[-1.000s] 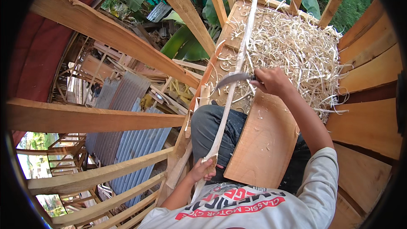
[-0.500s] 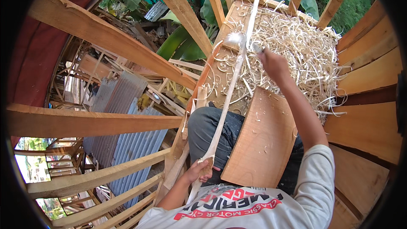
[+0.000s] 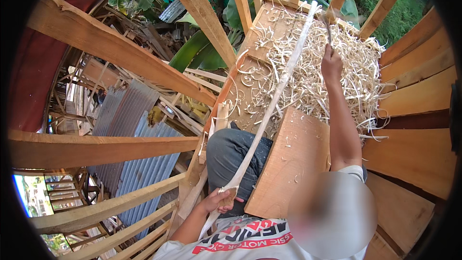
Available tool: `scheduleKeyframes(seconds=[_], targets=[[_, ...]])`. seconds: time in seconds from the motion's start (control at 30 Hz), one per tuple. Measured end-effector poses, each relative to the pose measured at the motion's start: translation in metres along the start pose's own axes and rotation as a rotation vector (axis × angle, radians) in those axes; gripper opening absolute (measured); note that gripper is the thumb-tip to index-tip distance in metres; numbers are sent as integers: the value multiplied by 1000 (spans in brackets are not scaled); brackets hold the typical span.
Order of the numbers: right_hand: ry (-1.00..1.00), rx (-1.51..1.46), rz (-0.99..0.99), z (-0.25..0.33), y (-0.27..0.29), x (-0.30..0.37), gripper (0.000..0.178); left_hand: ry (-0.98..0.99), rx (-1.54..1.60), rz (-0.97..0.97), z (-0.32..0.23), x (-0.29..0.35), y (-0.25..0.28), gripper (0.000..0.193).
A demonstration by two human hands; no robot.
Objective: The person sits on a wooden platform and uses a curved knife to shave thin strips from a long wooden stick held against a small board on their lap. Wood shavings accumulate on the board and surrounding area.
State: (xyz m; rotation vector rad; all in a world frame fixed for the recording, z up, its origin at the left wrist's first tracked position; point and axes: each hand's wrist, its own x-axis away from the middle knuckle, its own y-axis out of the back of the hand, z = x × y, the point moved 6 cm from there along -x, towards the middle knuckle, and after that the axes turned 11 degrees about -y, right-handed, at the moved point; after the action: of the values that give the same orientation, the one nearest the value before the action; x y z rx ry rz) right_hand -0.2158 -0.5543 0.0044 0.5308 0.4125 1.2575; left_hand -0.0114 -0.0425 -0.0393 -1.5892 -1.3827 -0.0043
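The stick [image 3: 275, 100] looks matt wood, the board [image 3: 294, 159] smoother wood.

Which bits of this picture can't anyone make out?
In the head view:
Tool: far end blurred.
Its handle: hidden inside the right grip.
Pole: partly covered by the left grip.
Right sleeve: mostly behind a blurred grey patch.
Whatever lies beneath the tan board: hidden by it.

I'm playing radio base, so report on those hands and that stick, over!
Left hand gripping pale stick. Right hand holding knife, blade blurred. Shavings heaped beside stick.
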Motion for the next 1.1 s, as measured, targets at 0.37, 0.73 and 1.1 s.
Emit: scheduleKeyframes(seconds=[0.37, 0.73, 1.1], targets=[[74, -180, 273, -47, 7, 30, 41, -31, 15, -31, 2, -1, -2, 68], [208, -140, 434, -40, 59, 121, 41, -72, -202, -165, -3, 8, -8, 53], [361, 302, 500, -15, 85, 183, 47, -177, -588, -462, 43, 74, 15, 24]])
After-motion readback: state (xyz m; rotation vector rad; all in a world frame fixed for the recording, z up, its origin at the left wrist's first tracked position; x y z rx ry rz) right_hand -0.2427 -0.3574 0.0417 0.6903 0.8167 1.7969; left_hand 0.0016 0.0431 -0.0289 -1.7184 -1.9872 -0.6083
